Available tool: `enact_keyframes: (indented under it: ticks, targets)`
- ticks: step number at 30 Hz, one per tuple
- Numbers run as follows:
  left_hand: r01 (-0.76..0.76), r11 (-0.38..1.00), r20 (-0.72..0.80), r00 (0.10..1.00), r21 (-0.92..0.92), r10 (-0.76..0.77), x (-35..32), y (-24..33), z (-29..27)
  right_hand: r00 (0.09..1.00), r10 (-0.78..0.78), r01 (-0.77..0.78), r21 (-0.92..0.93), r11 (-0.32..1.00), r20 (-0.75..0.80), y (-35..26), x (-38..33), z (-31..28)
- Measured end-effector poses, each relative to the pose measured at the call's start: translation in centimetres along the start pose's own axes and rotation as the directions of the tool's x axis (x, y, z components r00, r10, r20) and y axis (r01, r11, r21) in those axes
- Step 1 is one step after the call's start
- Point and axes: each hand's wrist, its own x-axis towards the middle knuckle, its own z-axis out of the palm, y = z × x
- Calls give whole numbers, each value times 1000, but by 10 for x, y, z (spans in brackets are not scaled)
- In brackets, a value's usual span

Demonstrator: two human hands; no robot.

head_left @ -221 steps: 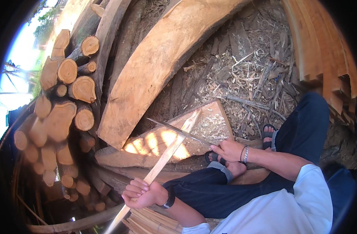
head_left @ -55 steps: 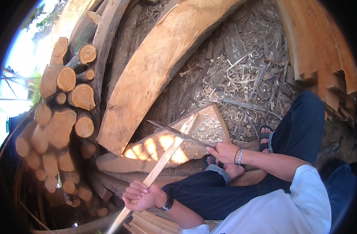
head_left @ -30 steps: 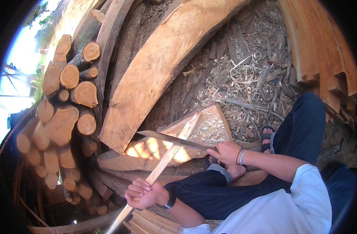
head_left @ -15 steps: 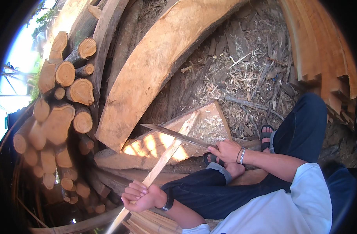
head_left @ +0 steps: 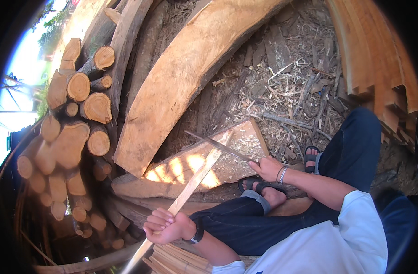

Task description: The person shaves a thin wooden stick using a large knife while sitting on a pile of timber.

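My left hand (head_left: 167, 226) is wrapped around a pale wooden stick (head_left: 195, 179) near its lower part. The stick slants up and away to the right, its far end resting on a flat wooden slab (head_left: 245, 145) strewn with shavings. In my right hand (head_left: 269, 169) is a long-bladed knife (head_left: 221, 146), its handle hidden in my closed fingers. The blade points away to the left and crosses the stick near its far end.
Stacked cut logs (head_left: 76, 141) stand at the left. A large curved plank (head_left: 181, 73) spans the far side. Wood shavings (head_left: 286, 86) and bark cover the ground beyond the slab. Boards (head_left: 378, 55) are piled at the right, and thin wooden strips (head_left: 179, 260) lie beside my left forearm.
My right hand and the knife have moved up and to the right, bringing the blade nearer the stick's far end. My left hand keeps its hold, almost in place.
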Motion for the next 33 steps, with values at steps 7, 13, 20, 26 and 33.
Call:
enact_keyframes:
  ticks: [7, 13, 20, 26, 33]
  targets:
    - [-8, 1000, 11, 1000, -8, 8, -3, -1, 1, 999, -44, 44, -5, 999, -7, -19, -21, -1]
    - [4, 1000, -43, 999, -4, -4, 3, 3, -3, 977, -193, 191, 26, 981, 86, -51, -28, -1]
    - [106, 985, 294, 954, -136, -62, 8, 0, -10, 999, 43, -43, 17, 999, -15, 2, 1, -14]
    - [178, 968, 604, 796, -177, -36, 17, 0, -15, 996, -80, 80, 6, 997, 39, -35, -12, -15]
    - [257, 949, 697, 714, -181, -60, 22, 1, -20, 984, -171, 171, -1, 985, 49, -51, -18, -23]
